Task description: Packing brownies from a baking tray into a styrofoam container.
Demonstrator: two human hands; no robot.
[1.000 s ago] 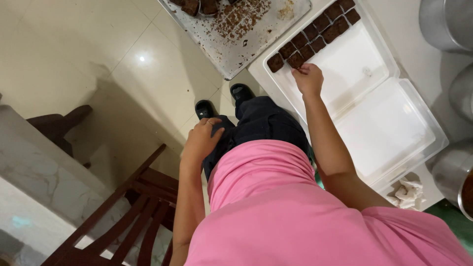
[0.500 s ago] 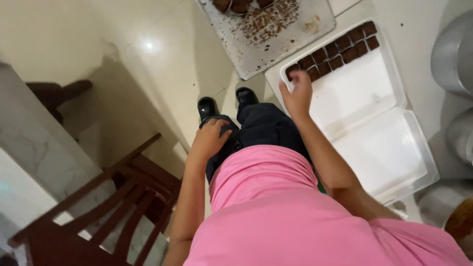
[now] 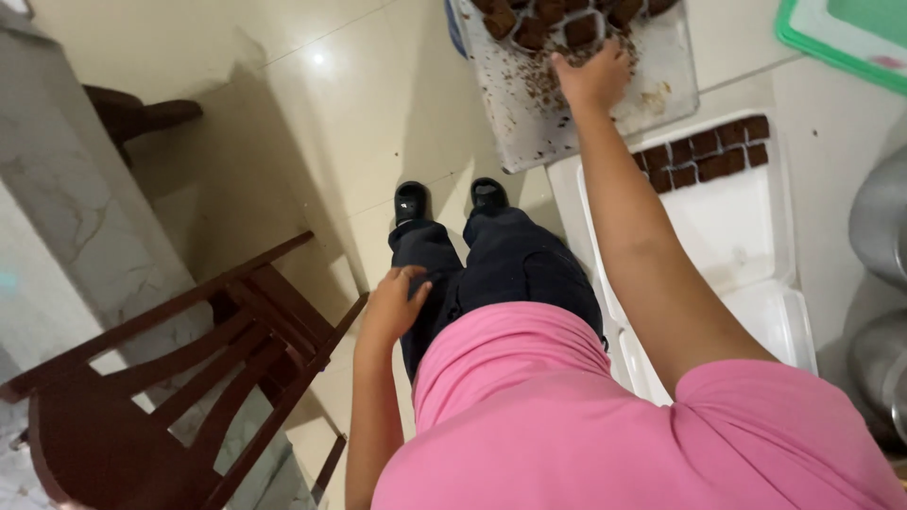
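Note:
My right hand reaches out over a crumb-covered metal baking tray on the floor. Its fingertips rest among the brown cake squares at the tray's far end; whether they grip one is hidden. Nearer to me lies an open white foam box with a row of brown squares along its far edge. My left hand rests on my left thigh, fingers loosely apart and holding nothing. I wear a pink shirt, dark trousers and black shoes.
A dark wooden chair stands close at my left, beside a marble slab. Metal pots sit at the right edge. A green-rimmed tray lies at the top right. The floor is glossy cream tile.
My right hand left the row of squares in the white foam box and moved forward onto the metal baking tray. My left hand stayed on my thigh.

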